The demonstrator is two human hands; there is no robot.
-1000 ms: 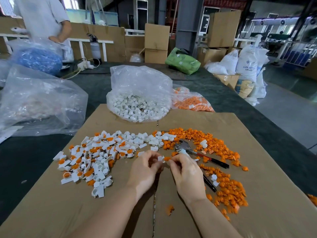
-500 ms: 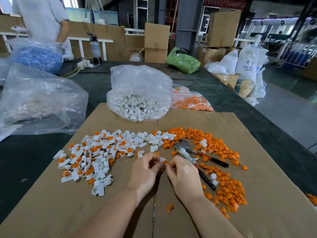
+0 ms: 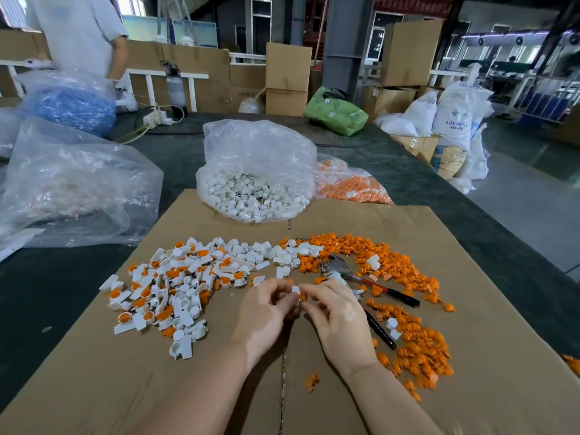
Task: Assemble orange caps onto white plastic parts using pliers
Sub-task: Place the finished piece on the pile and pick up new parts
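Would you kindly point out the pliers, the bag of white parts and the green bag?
pliers (image 3: 337,265), head view, metal head.
bag of white parts (image 3: 251,199), head view, filled lower part.
green bag (image 3: 337,114), head view, front side.

Dim warehouse: cardboard boxes (image 3: 288,78) stacked by a grey pillar (image 3: 345,42), white sacks (image 3: 452,117) piled right, windows (image 3: 131,6) lit behind.

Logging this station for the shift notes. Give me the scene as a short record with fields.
left hand: pinches a white plastic part
right hand: pinches an orange cap against that part
pliers: lie unheld on the cardboard sheet, beyond the right hand, among loose orange caps
assembled pieces: white-and-orange pile left of the hands
supply: clear bag of white parts at the sheet's far edge, bag of orange caps to its right
background: a person stands far left
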